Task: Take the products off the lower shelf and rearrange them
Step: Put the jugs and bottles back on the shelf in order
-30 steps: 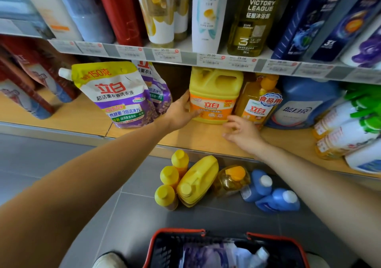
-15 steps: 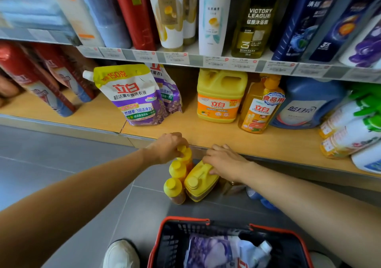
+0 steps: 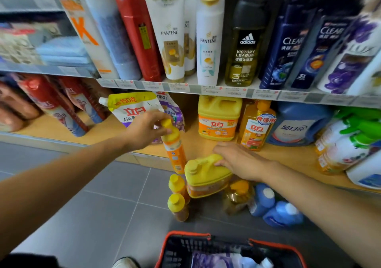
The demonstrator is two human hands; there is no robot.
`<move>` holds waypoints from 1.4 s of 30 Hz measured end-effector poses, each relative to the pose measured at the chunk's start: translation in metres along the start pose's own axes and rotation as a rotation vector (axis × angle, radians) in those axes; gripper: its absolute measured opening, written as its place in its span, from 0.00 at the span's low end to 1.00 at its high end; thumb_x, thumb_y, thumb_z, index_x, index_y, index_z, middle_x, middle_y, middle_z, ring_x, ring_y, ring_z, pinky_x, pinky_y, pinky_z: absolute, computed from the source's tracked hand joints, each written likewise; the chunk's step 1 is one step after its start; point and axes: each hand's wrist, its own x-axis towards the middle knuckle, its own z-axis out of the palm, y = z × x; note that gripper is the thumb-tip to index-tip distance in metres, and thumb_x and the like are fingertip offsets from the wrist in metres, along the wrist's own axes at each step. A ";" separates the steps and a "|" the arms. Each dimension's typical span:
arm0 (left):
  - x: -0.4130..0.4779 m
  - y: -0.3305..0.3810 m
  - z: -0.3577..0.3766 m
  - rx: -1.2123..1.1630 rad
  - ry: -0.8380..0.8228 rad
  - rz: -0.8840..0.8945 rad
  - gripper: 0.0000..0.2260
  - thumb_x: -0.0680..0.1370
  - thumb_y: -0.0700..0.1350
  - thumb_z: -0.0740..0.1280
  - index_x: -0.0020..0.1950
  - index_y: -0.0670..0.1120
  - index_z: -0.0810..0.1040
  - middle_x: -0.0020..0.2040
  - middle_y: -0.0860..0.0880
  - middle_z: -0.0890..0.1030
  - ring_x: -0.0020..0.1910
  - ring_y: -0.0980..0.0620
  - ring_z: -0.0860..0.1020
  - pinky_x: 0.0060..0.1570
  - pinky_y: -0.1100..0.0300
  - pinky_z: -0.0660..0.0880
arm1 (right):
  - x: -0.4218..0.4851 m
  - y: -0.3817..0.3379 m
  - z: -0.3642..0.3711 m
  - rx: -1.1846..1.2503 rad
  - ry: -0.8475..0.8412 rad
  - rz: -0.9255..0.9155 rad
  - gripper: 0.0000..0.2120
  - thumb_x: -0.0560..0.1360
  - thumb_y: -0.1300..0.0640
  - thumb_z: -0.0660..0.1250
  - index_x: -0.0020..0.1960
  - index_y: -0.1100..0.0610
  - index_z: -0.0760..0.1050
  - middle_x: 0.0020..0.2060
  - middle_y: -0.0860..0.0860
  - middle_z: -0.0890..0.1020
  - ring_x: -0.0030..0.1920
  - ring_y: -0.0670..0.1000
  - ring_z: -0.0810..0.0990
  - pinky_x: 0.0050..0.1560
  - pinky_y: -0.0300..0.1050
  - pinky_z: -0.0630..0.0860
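The left hand (image 3: 146, 131) is closed around the yellow cap of a slim orange bottle (image 3: 175, 152). Its fingers and thumb curl about the cap, and the bottle's body hangs below the hand, in front of the edge of the lower shelf (image 3: 206, 146). The right hand (image 3: 237, 160) lies on top of a yellow jug (image 3: 206, 177) with its fingers bent over the handle part. The jug sits tilted just under that hand, its cap pointing towards the left hand.

Straight below the slim bottle, two small yellow-capped bottles (image 3: 177, 195) stand on the grey floor, one in front of the other, close beside the jug. Under the right wrist is an amber bottle with an orange cap (image 3: 237, 197). Further out along that forearm are two blue bottles with white caps (image 3: 272, 208).

Behind the left hand, purple-and-yellow pouches (image 3: 132, 107) lean on the shelf. Beyond the right hand's fingertips a second yellow jug (image 3: 218, 119) and an orange pump bottle (image 3: 255, 127) stand side by side, with a big blue jug (image 3: 296, 127) on their far side. Past the blue jug are spray bottles with green triggers (image 3: 350, 138).

Nearest the person, below both arms, is a black basket with a red rim (image 3: 185, 234) holding a purple pouch.
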 end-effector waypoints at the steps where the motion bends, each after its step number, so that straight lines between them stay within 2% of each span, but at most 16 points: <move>1: 0.001 0.001 0.000 -0.002 0.054 -0.021 0.12 0.77 0.45 0.74 0.59 0.44 0.82 0.51 0.48 0.79 0.49 0.49 0.79 0.50 0.53 0.79 | -0.003 0.000 -0.014 0.032 0.054 0.032 0.09 0.79 0.53 0.68 0.57 0.55 0.76 0.53 0.51 0.76 0.57 0.53 0.75 0.57 0.48 0.72; 4: 0.007 0.001 0.004 -0.006 0.163 -0.080 0.13 0.76 0.48 0.75 0.57 0.44 0.82 0.49 0.48 0.79 0.47 0.48 0.79 0.47 0.51 0.78 | -0.005 0.003 -0.049 0.111 0.186 0.134 0.12 0.79 0.51 0.67 0.61 0.53 0.77 0.56 0.49 0.77 0.59 0.52 0.75 0.60 0.52 0.72; 6: 0.013 0.002 0.007 0.003 0.240 -0.099 0.14 0.76 0.50 0.75 0.56 0.43 0.82 0.48 0.48 0.79 0.45 0.48 0.79 0.45 0.50 0.79 | -0.001 0.006 -0.063 0.099 0.283 0.176 0.14 0.79 0.48 0.67 0.62 0.51 0.77 0.55 0.47 0.77 0.57 0.51 0.76 0.57 0.54 0.73; 8: 0.023 0.004 0.012 0.043 0.304 -0.099 0.14 0.75 0.52 0.75 0.51 0.43 0.82 0.46 0.48 0.80 0.43 0.48 0.79 0.41 0.50 0.78 | 0.003 0.012 -0.069 0.093 0.348 0.202 0.13 0.79 0.48 0.67 0.61 0.51 0.78 0.52 0.46 0.77 0.55 0.49 0.76 0.53 0.52 0.73; 10: 0.033 0.004 0.019 0.073 0.322 -0.101 0.12 0.75 0.53 0.75 0.46 0.46 0.80 0.44 0.50 0.78 0.42 0.47 0.78 0.37 0.53 0.74 | 0.007 0.018 -0.067 0.107 0.363 0.228 0.12 0.78 0.48 0.68 0.60 0.51 0.78 0.52 0.46 0.77 0.54 0.49 0.76 0.52 0.49 0.72; 12: 0.043 0.004 0.027 0.097 0.315 -0.129 0.11 0.75 0.54 0.74 0.44 0.48 0.78 0.43 0.50 0.78 0.41 0.47 0.78 0.35 0.56 0.68 | 0.011 0.024 -0.059 0.098 0.331 0.275 0.13 0.78 0.50 0.69 0.60 0.52 0.79 0.53 0.47 0.78 0.55 0.51 0.76 0.54 0.50 0.73; 16: 0.063 -0.001 0.039 0.082 0.366 -0.247 0.19 0.73 0.62 0.74 0.47 0.46 0.80 0.43 0.49 0.80 0.42 0.48 0.78 0.38 0.54 0.73 | 0.018 0.038 -0.049 0.130 0.355 0.358 0.16 0.79 0.52 0.69 0.64 0.57 0.78 0.56 0.51 0.78 0.59 0.54 0.76 0.57 0.49 0.72; 19: 0.074 -0.004 0.045 -0.020 0.340 -0.366 0.24 0.73 0.65 0.72 0.53 0.46 0.78 0.49 0.48 0.81 0.47 0.47 0.78 0.43 0.52 0.76 | 0.022 0.043 -0.048 0.159 0.420 0.383 0.16 0.77 0.53 0.71 0.63 0.59 0.79 0.56 0.54 0.79 0.59 0.55 0.76 0.56 0.46 0.70; 21: 0.075 -0.006 0.050 -0.187 0.210 -0.398 0.26 0.73 0.64 0.73 0.61 0.47 0.75 0.56 0.47 0.81 0.53 0.46 0.79 0.51 0.49 0.79 | 0.021 0.044 -0.044 0.205 0.523 0.424 0.16 0.75 0.54 0.74 0.60 0.59 0.79 0.55 0.54 0.79 0.58 0.55 0.76 0.57 0.47 0.71; 23: 0.070 -0.009 0.055 -0.353 0.054 -0.396 0.27 0.73 0.58 0.76 0.66 0.48 0.72 0.60 0.46 0.80 0.59 0.45 0.79 0.60 0.44 0.78 | 0.015 0.045 -0.039 0.252 0.607 0.492 0.18 0.72 0.54 0.76 0.59 0.59 0.79 0.55 0.55 0.80 0.58 0.55 0.77 0.57 0.47 0.71; 27: 0.058 -0.016 0.066 -0.353 -0.059 -0.375 0.31 0.72 0.44 0.79 0.70 0.49 0.67 0.62 0.46 0.79 0.63 0.43 0.77 0.63 0.42 0.77 | 0.004 0.046 -0.027 0.359 0.608 0.603 0.21 0.70 0.52 0.79 0.59 0.57 0.77 0.55 0.54 0.82 0.57 0.57 0.79 0.57 0.55 0.77; 29: 0.055 -0.017 0.074 -0.363 -0.006 -0.391 0.32 0.72 0.41 0.79 0.71 0.49 0.67 0.63 0.45 0.78 0.62 0.42 0.78 0.62 0.41 0.78 | 0.003 0.043 -0.020 0.386 0.601 0.638 0.21 0.69 0.51 0.79 0.58 0.56 0.76 0.54 0.54 0.82 0.56 0.58 0.79 0.56 0.58 0.77; 33: 0.054 -0.017 0.088 -0.357 0.099 -0.485 0.27 0.73 0.43 0.78 0.68 0.46 0.71 0.63 0.44 0.80 0.62 0.42 0.79 0.61 0.43 0.79 | 0.006 0.042 -0.016 0.414 0.629 0.658 0.23 0.69 0.50 0.79 0.60 0.55 0.76 0.54 0.53 0.83 0.57 0.58 0.80 0.57 0.59 0.77; 38: 0.066 -0.021 0.104 -0.369 0.177 -0.440 0.23 0.74 0.43 0.77 0.66 0.45 0.73 0.62 0.46 0.81 0.61 0.45 0.80 0.60 0.47 0.79 | 0.011 0.043 -0.011 0.457 0.650 0.641 0.24 0.69 0.50 0.79 0.62 0.52 0.76 0.56 0.52 0.83 0.58 0.57 0.80 0.58 0.59 0.78; 42: 0.084 -0.024 0.121 -0.414 0.341 -0.440 0.22 0.75 0.46 0.77 0.67 0.47 0.75 0.60 0.47 0.83 0.58 0.47 0.81 0.58 0.48 0.79 | 0.014 0.049 -0.007 0.470 0.650 0.631 0.24 0.69 0.50 0.79 0.62 0.52 0.76 0.56 0.52 0.83 0.58 0.57 0.80 0.58 0.61 0.78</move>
